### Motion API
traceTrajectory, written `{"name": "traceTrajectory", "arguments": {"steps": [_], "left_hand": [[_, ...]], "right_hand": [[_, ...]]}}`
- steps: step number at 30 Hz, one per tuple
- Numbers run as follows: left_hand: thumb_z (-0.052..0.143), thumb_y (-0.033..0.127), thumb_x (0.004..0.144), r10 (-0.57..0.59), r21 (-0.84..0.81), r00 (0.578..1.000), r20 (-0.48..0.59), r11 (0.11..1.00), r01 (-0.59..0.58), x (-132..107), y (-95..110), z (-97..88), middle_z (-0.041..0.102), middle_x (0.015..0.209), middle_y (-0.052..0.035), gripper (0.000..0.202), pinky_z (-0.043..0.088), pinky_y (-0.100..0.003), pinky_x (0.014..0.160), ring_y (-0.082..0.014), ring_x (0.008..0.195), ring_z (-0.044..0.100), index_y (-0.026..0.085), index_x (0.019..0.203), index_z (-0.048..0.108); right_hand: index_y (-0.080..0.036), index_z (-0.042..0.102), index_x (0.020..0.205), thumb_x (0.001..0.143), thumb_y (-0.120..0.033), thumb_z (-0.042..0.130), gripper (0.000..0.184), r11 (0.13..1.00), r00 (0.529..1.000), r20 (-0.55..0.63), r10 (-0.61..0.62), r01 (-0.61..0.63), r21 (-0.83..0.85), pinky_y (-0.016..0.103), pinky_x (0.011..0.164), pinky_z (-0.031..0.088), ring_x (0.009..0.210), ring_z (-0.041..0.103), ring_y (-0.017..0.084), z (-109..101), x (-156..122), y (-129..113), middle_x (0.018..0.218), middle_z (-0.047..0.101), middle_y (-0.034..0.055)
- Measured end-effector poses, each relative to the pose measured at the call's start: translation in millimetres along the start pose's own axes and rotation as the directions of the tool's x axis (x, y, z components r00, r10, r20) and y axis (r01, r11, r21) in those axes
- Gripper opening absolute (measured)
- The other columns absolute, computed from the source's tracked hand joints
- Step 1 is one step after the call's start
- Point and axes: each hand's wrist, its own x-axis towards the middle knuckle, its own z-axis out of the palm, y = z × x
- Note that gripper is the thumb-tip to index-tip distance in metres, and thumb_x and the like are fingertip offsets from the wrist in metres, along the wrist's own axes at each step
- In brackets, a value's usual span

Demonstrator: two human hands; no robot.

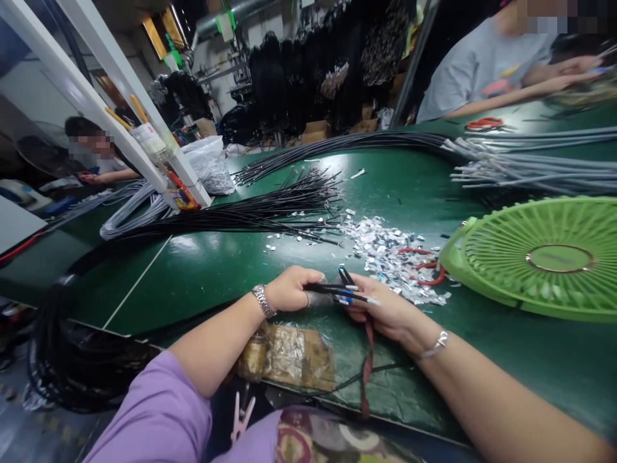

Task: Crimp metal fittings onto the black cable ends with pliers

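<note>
Classify as a cable workshop. Identify by the long green surface (409,199), loaded with black cables (226,220) fanned out at the ends and bundles of grey cables (535,170) with pale tips. Note the heap of silvery scraps (373,243) near the middle and red-handled scissors (484,122) farther back, close to a co-worker (482,71) at the right. Observe another person (112,168) at the far left. Refer to the rear for dark bundles (270,83), apparently cable, hanging in a row, with cardboard boxes (315,132) below. Also check for a silvery duct (245,14) overhead, a plastic bag (209,168) set on the surface, and white posts (113,64) fitted with a holder (153,143) for yellow-handled tools (139,108).
</note>
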Motion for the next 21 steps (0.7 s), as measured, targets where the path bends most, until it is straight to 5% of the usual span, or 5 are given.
{"name": "traceTrajectory", "arguments": {"steps": [5,10,15,18,21], "left_hand": [[0.062,0.033,0.074,-0.072,-0.068,0.981,-0.178,0.996,0.061,3.1,-1.5,4.5,0.044,0.056,0.0039,0.022,0.033,-0.020,0.055,-0.0091,0.057,0.039,0.015,0.065,0.053],[0.059,0.032,0.076,-0.077,0.124,0.946,-0.316,0.985,0.122,4.3,-4.9,6.7,0.049,0.060,0.0032,0.020,0.030,-0.021,0.056,-0.0092,0.058,0.039,0.015,0.068,0.054],[0.059,0.030,0.074,-0.135,0.269,0.932,-0.336,0.935,0.232,3.4,2.5,7.9,0.044,0.056,0.0036,0.017,0.025,-0.023,0.053,-0.0100,0.054,0.035,0.016,0.066,0.053],[0.059,0.028,0.073,-0.178,0.315,0.930,-0.323,0.906,0.283,3.5,7.8,8.0,0.043,0.055,0.0033,0.015,0.022,-0.023,0.052,-0.0102,0.052,0.034,0.017,0.064,0.053],[0.058,0.028,0.073,-0.198,0.322,0.938,-0.285,0.902,0.288,3.5,8.7,7.7,0.043,0.054,0.0035,0.016,0.021,-0.024,0.051,-0.0100,0.051,0.034,0.017,0.063,0.052]], "right_hand": [[-0.019,0.050,0.068,0.050,-0.028,0.081,0.037,0.989,0.998,-0.005,-0.060,0.060,0.139,0.018,0.037,0.015,0.041,0.019,0.003,3.8,3.6,1.7,0.051,0.037,-0.0101],[-0.020,0.048,0.069,0.052,-0.032,0.079,0.037,0.980,0.976,-0.170,-0.139,0.160,0.121,0.019,0.038,0.017,0.042,0.020,0.004,6.1,6.0,2.4,0.052,0.036,-0.0100],[-0.022,0.047,0.069,0.059,-0.037,0.069,0.028,0.925,0.877,-0.332,-0.347,0.263,-0.274,0.024,0.044,0.029,0.048,0.036,0.011,4.1,8.0,3.9,0.054,0.042,-0.0064],[-0.022,0.050,0.069,0.062,-0.033,0.062,0.017,0.802,0.813,-0.311,-0.493,0.285,-0.526,0.028,0.052,0.035,0.057,0.046,0.016,1.6,8.7,3.1,0.060,0.053,-0.0018],[-0.022,0.051,0.071,0.063,-0.029,0.057,0.011,0.766,0.803,-0.288,-0.522,0.293,-0.573,0.028,0.053,0.037,0.057,0.047,0.016,-0.1,9.3,2.9,0.060,0.054,-0.0017]]}}
